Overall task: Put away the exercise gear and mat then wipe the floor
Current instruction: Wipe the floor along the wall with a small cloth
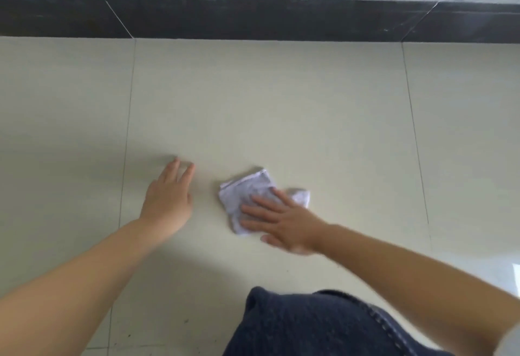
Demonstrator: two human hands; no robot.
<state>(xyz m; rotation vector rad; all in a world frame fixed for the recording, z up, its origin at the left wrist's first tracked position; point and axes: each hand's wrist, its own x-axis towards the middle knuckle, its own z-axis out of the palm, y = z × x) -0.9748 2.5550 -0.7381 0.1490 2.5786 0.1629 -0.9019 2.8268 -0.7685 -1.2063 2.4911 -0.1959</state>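
Two bare hands work low over a pale tiled floor [281, 102], with a dark skirting strip [253, 17] running along the wall beyond. No exercise gear or mat shows anywhere in view, so the putting-away part is judged done, though it cannot be confirmed from here. Wiping is the step in hand. The right hand [284, 222] lies flat with fingers spread on a crumpled white cloth [247, 189], pressing it to the tile rather than closing around it; its grip is open, palm down. The left hand [168, 195] rests open beside it, fingers extended on the bare floor, holding nothing and likely bracing. A knee in dark denim [309, 324] sits near the bottom edge. Most of the visible floor probably remains to cover.
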